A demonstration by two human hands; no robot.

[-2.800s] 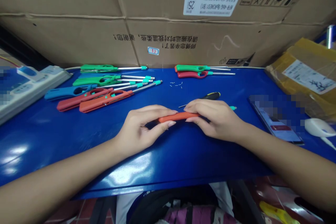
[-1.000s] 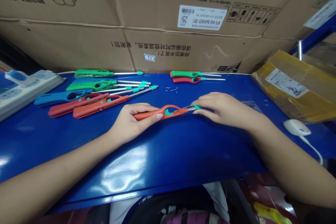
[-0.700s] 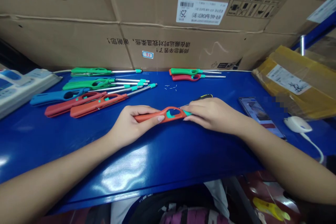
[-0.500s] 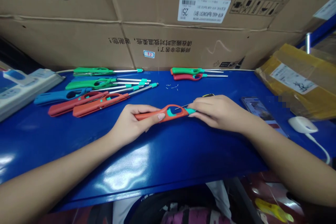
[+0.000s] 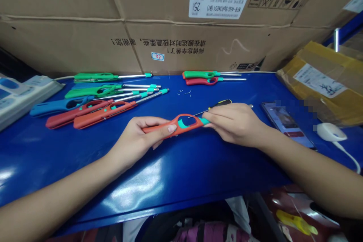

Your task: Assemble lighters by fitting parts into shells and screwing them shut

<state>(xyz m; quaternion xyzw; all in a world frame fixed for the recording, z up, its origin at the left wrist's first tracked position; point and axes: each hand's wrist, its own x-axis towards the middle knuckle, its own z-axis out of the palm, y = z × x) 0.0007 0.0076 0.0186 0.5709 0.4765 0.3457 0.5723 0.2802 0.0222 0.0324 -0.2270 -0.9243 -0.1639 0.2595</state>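
An orange long-nosed lighter [image 5: 188,122] with a teal trigger spans the space between my hands, above the blue table. My left hand [image 5: 151,134] is closed round its orange handle, thumb lying along the side near the trigger opening. My right hand [image 5: 234,123] closes on the front end at the teal collar [image 5: 204,121]; the palm hides most of the metal tube, whose tip shows beyond the knuckles. Just behind the right hand lies a screwdriver [image 5: 219,104] with a black and yellow handle. Its thin shaft reaches behind the lighter and shows through the trigger opening.
Several long-nosed lighters [image 5: 104,112] lie at the left. More lighters [image 5: 200,75] rest against the cardboard box [image 5: 167,32]. Tiny white pieces [image 5: 184,93] lie between. A power strip [image 5: 25,90] is far left; a phone [image 5: 283,121], white device [image 5: 331,131] and taped parcel [image 5: 326,83] are right.
Both hands keep their hold on the orange lighter. The view has shifted slightly, and more of the screwdriver handle and the lighter's tube tip now shows behind my right hand.
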